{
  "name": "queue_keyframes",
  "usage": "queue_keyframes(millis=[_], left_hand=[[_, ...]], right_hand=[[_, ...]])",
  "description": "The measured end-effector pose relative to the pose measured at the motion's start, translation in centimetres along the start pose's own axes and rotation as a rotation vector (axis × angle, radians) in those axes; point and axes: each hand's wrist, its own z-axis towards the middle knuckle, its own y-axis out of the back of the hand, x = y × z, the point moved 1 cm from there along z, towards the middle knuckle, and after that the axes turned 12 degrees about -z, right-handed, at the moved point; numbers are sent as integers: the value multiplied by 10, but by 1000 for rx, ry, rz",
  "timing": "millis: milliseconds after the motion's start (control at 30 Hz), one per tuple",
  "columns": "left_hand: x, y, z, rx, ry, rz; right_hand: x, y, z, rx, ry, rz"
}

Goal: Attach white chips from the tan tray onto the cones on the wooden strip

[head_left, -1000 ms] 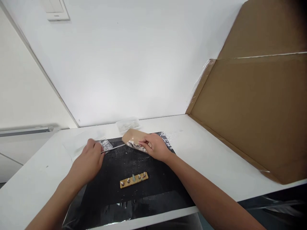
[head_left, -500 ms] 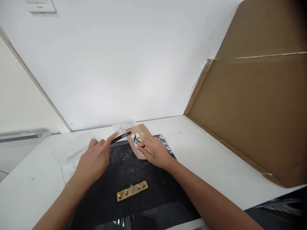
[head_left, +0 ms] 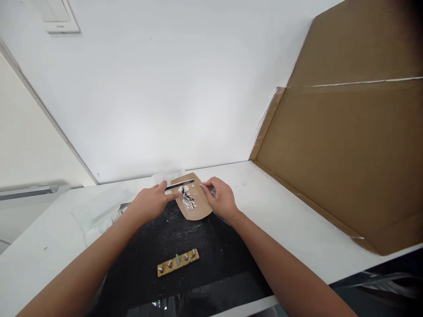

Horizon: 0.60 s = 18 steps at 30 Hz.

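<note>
A tan tray-like sheet [head_left: 201, 210] with curved edges lies at the far end of a black mat [head_left: 211, 259]. On it is a small heap of white and dark pieces [head_left: 188, 200], too small to name surely. My left hand [head_left: 152, 200] is closed on a slim, flat black tool [head_left: 180, 185] that reaches over the sheet, while its index finger touches the heap. At the sheet's right edge, my right hand [head_left: 220, 198] is pinched; whatever sits between its fingertips is too small to make out.
Nearer me on the mat lies a yellowish strip [head_left: 178, 263] with several upright pegs, one carrying a pale greenish piece. Clear plastic packaging [head_left: 102, 220] lies left of the mat. A large cardboard panel [head_left: 337, 158] stands at the right, and a white wall [head_left: 165, 88] rises behind.
My right hand has moved right from the heap to the sheet's edge. My left hand has shifted right, its index finger now down on the heap and the black tool lying flatter.
</note>
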Motion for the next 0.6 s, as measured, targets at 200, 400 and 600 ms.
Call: queue_keyframes(millis=[200,400,600], left_hand=[[-12,-6,21,-41,-61,-17],[-25,-2,19,5,-49,-55],[-41,3,-9,55,31,-112]], right_hand=[[-4,0,2,-7,-8,8],[-5,1,3,-10,-5,4],[-6,3,4,-11,-6,0]])
